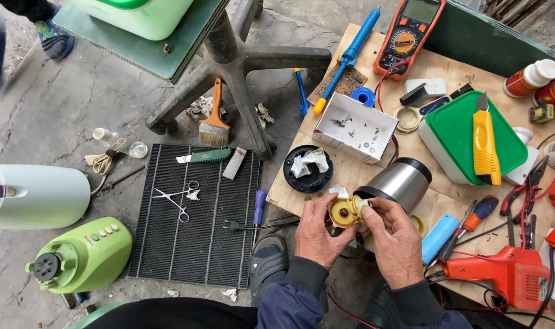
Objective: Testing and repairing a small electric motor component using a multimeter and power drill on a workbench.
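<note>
Head view: both hands, left (317, 234) and right (394, 240), grip a yellow round part (344, 211) beside a white box (354, 128) and green-lidded tub (466, 137) on the counter (350, 173).

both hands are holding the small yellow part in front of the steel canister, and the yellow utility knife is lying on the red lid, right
Not quite. The head view shows the yellow utility knife lying on a green lid, not a red one. The rest holds: left hand and right hand both hold the small yellow part in front of the steel canister.
</note>
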